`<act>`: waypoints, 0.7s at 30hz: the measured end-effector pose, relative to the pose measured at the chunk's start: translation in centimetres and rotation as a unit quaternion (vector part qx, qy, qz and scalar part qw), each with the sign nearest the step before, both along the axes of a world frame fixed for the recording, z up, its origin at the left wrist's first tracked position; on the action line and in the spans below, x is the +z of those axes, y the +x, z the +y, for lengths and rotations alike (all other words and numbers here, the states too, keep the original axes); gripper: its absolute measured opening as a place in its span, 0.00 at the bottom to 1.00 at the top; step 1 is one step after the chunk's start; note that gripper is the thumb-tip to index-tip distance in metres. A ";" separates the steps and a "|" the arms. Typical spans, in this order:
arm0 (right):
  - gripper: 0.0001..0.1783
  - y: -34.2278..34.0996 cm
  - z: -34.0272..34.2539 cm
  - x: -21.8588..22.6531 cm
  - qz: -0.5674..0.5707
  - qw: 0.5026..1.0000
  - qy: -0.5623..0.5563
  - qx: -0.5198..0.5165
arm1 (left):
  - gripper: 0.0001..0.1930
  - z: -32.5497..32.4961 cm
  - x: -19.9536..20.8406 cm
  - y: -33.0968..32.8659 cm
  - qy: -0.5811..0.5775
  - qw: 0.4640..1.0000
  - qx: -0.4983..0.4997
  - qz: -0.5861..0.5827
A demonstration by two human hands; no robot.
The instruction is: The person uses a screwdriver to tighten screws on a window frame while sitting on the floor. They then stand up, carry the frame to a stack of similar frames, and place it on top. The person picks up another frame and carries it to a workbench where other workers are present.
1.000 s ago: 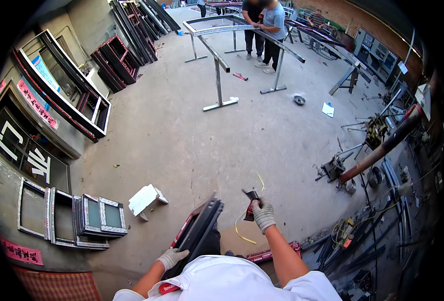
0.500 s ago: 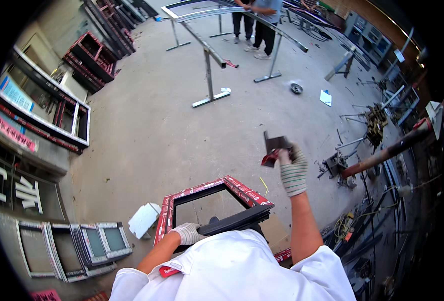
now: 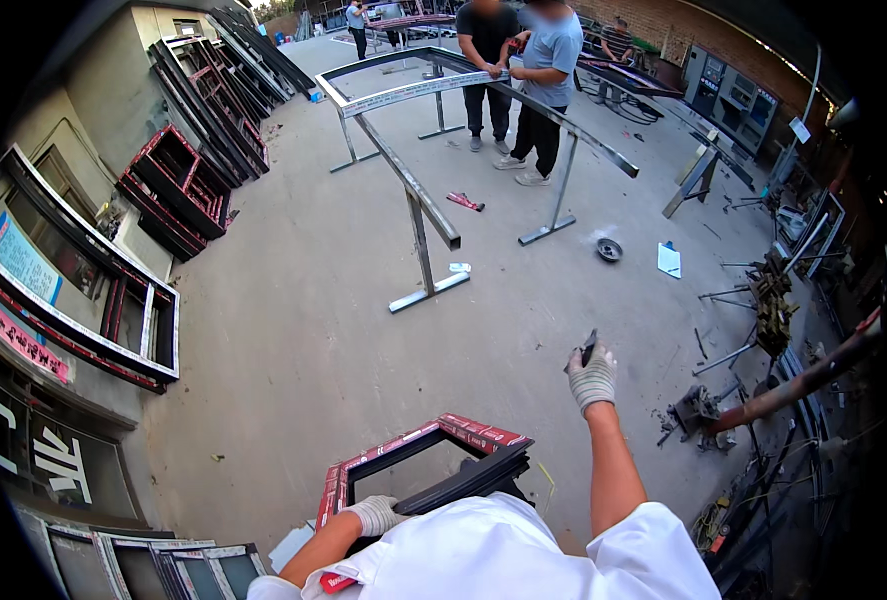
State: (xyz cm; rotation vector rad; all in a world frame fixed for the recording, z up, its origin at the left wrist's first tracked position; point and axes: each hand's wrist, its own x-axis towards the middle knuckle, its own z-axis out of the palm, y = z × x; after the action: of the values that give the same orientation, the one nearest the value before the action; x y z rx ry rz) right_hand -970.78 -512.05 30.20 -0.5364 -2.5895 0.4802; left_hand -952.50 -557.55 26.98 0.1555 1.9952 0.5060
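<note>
A window frame covered in red film is close in front of my body, with a black profile along its near side. My left hand, in a pale knitted glove, is closed on the frame's near left part; its fingertips are partly hidden. Out ahead to the right, my gloved right hand is raised over the floor. It grips a small dark cut-off piece of profile, seen nearly edge-on.
Two people stand at a large frame on metal trestles. Framed windows lean along the left wall. A black round disc and a clipboard lie on the floor. Metal stands and a slanting pipe line the right.
My view has tilted up, showing more of the far yard. The right hand has reached farther forward, and the profile piece in it has turned edge-on. The left hand keeps its hold.
</note>
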 end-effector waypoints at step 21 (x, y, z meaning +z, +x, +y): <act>0.43 -25.0 -41.2 -1.8 -0.616 0.635 -0.015 0.465 | 0.46 -21.8 -0.2 -32.6 0.010 1.000 0.017 0.008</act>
State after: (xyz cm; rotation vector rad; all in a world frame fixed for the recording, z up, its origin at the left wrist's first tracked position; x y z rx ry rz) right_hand -995.74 -553.21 28.42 1.0045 -4.0765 0.5443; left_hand -985.13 -579.32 26.82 0.1378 2.0111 0.5479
